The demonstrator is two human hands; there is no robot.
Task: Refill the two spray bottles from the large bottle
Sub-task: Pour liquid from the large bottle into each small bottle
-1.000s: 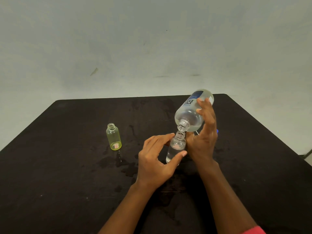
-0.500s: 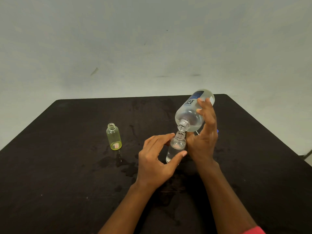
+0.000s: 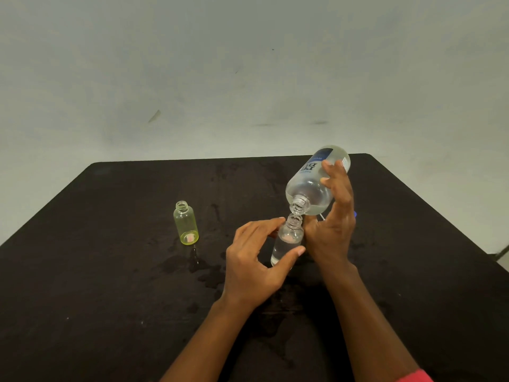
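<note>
A plain indoor room is shown; its kind cannot be told more closely. A black worktop [image 3: 110,271] with rounded corners is seen before a pale grey-green wall [image 3: 248,78], which rises beyond the worktop's far edge. The wall is marked by a few dark scuffs [image 3: 154,116] above the worktop. Damp patches [image 3: 176,264] are spread over the worktop's middle.

A black matte surface [image 3: 110,271] with rounded far corners fills the lower half of the view, and darker wet patches [image 3: 203,271] stain its middle. Behind the surface rises a plain pale grey-green wall [image 3: 248,64], evenly lit, with a short dark scuff [image 3: 154,116] above the surface's far left corner.
</note>
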